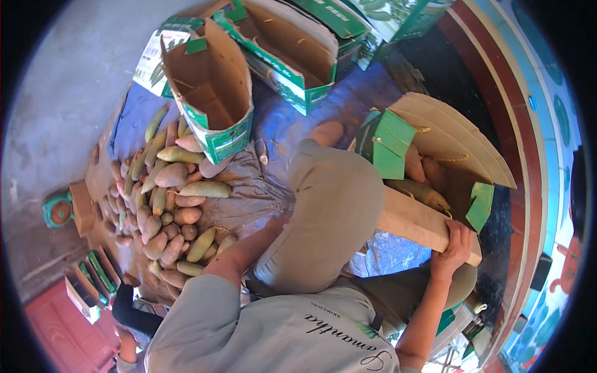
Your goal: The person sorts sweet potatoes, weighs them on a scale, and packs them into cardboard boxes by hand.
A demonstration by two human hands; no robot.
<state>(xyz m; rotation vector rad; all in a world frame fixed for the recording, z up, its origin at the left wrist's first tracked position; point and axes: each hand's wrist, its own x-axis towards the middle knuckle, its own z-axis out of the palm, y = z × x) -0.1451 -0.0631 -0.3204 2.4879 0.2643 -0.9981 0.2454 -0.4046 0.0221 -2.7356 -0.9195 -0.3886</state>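
Observation:
My right hand (454,247) has its fingers hooked over the near edge of an open cardboard box (410,217), gripping its side flap. Green end flaps stand up on the box, and several brown and yellowish tubers (426,194) that look like sweet potatoes lie inside. My left forearm (258,245) reaches forward beside my bent knee (339,186). The left hand itself is hidden behind that knee. Left of the knee spreads a large heap of reddish and yellow-green tubers (171,177), nearest to the left arm.
Ahead stand two open green-and-brown cartons, a narrow one (227,133) and a larger one (320,90). A blue tarp (273,118) covers the ground beneath. At lower left are another person's dark sleeve (140,317), a small carton (90,298) and a teal-rimmed round object (59,210). A patterned wall runs along the right.

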